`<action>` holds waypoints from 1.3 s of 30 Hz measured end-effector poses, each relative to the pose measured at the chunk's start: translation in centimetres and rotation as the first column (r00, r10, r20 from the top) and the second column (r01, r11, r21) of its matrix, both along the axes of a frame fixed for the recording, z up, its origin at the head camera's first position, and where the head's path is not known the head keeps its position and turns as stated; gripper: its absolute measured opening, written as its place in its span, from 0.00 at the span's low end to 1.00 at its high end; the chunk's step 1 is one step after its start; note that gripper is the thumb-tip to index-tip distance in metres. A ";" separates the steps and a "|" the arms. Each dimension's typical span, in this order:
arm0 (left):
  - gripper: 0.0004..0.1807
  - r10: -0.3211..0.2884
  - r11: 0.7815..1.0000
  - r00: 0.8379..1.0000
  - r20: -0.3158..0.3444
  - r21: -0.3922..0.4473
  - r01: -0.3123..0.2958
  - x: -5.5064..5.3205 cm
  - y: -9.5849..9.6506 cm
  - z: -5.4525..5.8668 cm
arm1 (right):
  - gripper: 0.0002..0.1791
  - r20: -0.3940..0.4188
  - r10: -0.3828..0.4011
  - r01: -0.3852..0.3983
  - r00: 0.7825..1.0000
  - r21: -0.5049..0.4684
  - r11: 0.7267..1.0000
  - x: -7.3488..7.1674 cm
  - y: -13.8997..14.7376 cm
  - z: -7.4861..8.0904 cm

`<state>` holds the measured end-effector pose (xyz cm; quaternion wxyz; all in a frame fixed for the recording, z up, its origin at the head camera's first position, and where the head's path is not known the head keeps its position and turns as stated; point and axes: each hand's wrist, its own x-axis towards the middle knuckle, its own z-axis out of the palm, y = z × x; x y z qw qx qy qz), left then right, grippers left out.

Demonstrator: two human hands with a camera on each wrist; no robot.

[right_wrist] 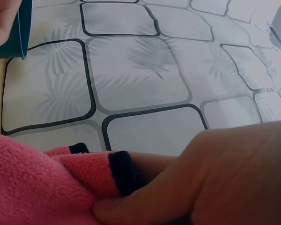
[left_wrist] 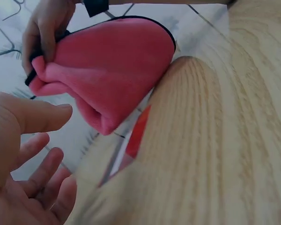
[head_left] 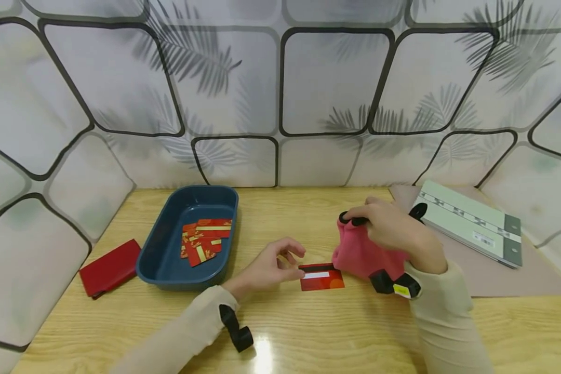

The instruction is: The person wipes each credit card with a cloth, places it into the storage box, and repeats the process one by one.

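Note:
My right hand (head_left: pixel 395 226) pinches a pink fleecy cloth (head_left: pixel 369 254) with black edging by its upper edge. The folded cloth hangs down close over the table beside a red card (head_left: pixel 322 281). In the right wrist view, the thumb lies against the pink pile (right_wrist: pixel 42 187) near the black trim. My left hand (head_left: pixel 272 265) has its fingers loosely bent with nothing between them, thumb right at the card's left end. From the left wrist, the card (left_wrist: pixel 136 136) shows edge-on below the cloth (left_wrist: pixel 112 61).
A blue tray (head_left: pixel 147 259) at the left holds several red and gold cards (head_left: pixel 205 241). Beside it lies a dark red wallet-like case (head_left: pixel 111 267). At the right, a pale green binder-like book (head_left: pixel 467 221) rests on a greyish-pink sheet (head_left: pixel 505 283). A patterned curtain-like backdrop (head_left: pixel 234 104) stands behind the table.

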<state>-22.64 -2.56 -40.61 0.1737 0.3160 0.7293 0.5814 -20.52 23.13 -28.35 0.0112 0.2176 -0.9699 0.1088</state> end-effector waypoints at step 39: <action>0.25 0.067 0.929 0.947 -0.315 -0.328 -0.175 0.4 2.5 -1.7 | 0.20 -0.053 -0.066 0.067 0.996 0.018 0.998 0.9 1.2 1.2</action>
